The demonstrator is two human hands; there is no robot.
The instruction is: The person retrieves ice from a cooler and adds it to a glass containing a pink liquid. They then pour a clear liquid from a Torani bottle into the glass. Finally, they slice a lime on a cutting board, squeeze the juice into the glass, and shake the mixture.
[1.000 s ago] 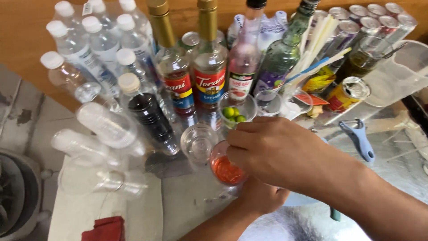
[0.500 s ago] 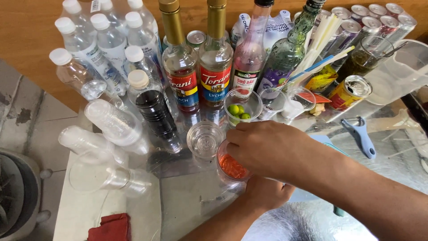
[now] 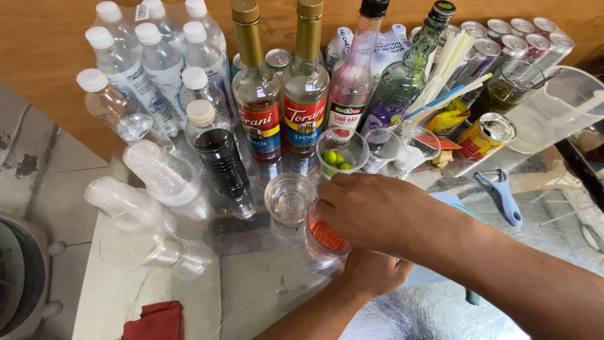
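At the far left we see a grey round appliance cut by the frame edge, and a red cloth at the bottom. Next come stacks of clear plastic cups lying on their sides – we count three stacks. Behind them stands a group of clear water bottles with white caps; we count six caps. One bottle of dark liquid with a cream cap stands in front of them.

At centre, two syrup bottles with gold caps stand side by side, then one pink syrup bottle and one green glass bottle. In front stand three small clear cups – one holds green limes. One empty clear cup stands upright just left of the hands.

Our right hand lies over the rim of the cup of orange-red liquid, fingers curled on its top edge, gripping it. Our left hand sits just below, beside the cup's base; we cannot tell whether it holds anything.

Further right we see a bundle of straws, a row of drink cans – at least six tops – one opened tin, one blue peeler and one clear jug.
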